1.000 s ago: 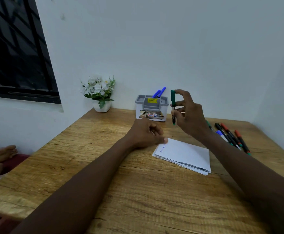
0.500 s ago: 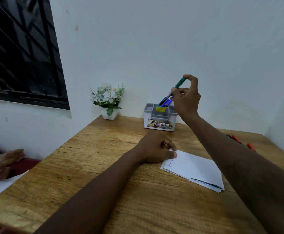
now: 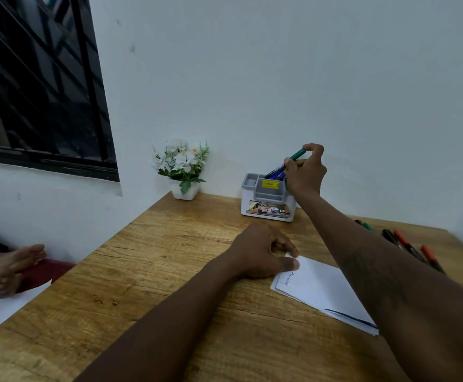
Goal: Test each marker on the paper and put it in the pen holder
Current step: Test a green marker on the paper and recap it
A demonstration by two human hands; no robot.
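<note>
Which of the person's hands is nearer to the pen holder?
Right. The right hand is at the rim of the pen holder, pinching a green marker angled into it. The left hand rests on a corner of the paper, apart from the holder.

White walls (image 3: 279,64); dark barred window (image 3: 37,84); wooden table (image 3: 142,285).
</note>
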